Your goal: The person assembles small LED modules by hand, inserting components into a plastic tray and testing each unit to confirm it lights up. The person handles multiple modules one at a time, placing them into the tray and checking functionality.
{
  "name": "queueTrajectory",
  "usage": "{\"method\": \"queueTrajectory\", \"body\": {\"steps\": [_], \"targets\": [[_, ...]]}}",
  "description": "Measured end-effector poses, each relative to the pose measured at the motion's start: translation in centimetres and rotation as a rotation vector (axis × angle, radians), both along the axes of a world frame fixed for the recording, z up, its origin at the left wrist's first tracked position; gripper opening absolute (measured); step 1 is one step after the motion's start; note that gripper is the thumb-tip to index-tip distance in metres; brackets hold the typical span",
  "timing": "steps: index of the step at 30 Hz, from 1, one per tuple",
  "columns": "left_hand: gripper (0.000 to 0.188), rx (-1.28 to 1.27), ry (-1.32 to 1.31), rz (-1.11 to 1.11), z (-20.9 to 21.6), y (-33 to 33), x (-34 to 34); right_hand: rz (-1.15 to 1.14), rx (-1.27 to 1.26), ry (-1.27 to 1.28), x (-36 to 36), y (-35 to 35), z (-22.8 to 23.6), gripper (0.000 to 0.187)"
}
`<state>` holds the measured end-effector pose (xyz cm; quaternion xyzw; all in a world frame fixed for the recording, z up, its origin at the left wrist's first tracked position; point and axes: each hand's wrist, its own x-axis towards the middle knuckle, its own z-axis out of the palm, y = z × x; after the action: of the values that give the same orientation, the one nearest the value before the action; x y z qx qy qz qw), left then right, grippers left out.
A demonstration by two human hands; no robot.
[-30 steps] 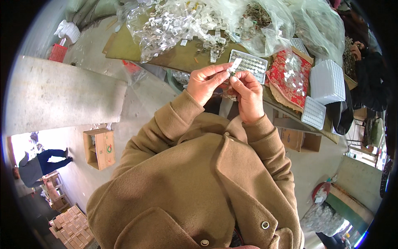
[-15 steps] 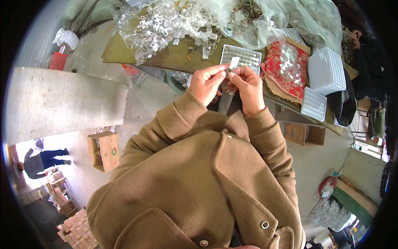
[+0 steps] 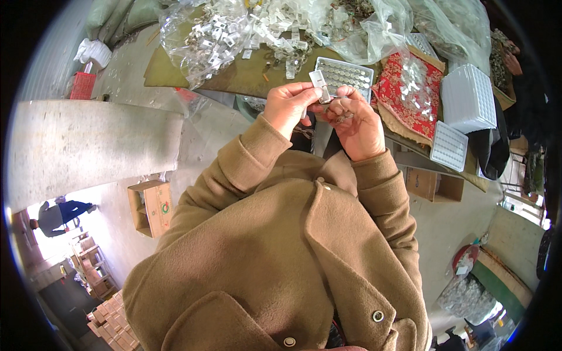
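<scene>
My left hand (image 3: 287,110) pinches a small white rectangular plastic piece (image 3: 317,79), which has a small frame-like end and points up and away from me. Close beside it, my right hand (image 3: 362,130) is turned partly palm-up with its fingers curled in. Small dull, metallic-looking bits seem to lie among those fingers, too small to name. Just beyond both hands, a white tray (image 3: 370,89) holds rows of small round pieces at the table's near edge. Farther left, a heap of similar white pieces (image 3: 216,40) lies in clear plastic.
A red patterned cloth (image 3: 393,93) with clear pieces on it lies right of the tray. Stacked white trays (image 3: 468,98) and a single tray (image 3: 449,146) stand farther right. Cardboard boxes (image 3: 157,205) sit on the floor. Another person (image 3: 51,217) is at the far left.
My hands have moved slightly apart. The white piece, earlier between both hands' fingertips, is now tilted left in my left hand. My right hand has turned more palm-up, fingers curled.
</scene>
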<state>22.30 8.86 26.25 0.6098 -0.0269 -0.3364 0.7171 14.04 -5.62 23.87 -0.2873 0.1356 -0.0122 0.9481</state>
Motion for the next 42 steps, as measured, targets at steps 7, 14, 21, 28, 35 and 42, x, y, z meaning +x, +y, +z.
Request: {"method": "queueTrajectory", "body": {"steps": [7,14,21,28,35,42], "targets": [[0.03,-0.219,0.292,-0.023,1.4,0.3,0.3,-0.018,0.143,-0.084,0.5,0.0,0.2,0.01],[0.033,-0.561,0.782,-0.045,0.3,0.8,1.2,-0.01,0.158,-0.115,0.8,-0.2,0.3,0.01],[0.03,-0.459,0.875,-0.008,-1.6,1.6,1.6,-0.134,-0.472,-0.115,0.2,0.2,-1.1,0.009],[0.031,-0.186,0.524,0.054,-3.6,2.7,1.1,-0.118,-1.067,-0.017,-1.8,0.1,-1.8,0.017],[0.015,-0.101,0.33,-0.022,-5.1,2.2,1.0,-0.335,-1.597,0.164,0.3,-4.2,-1.8,0.009],[0.018,-0.017,0.314,-0.057,-5.1,2.2,0.7,-0.271,-1.805,0.019,2.2,-3.5,-2.6,0.009]]}}
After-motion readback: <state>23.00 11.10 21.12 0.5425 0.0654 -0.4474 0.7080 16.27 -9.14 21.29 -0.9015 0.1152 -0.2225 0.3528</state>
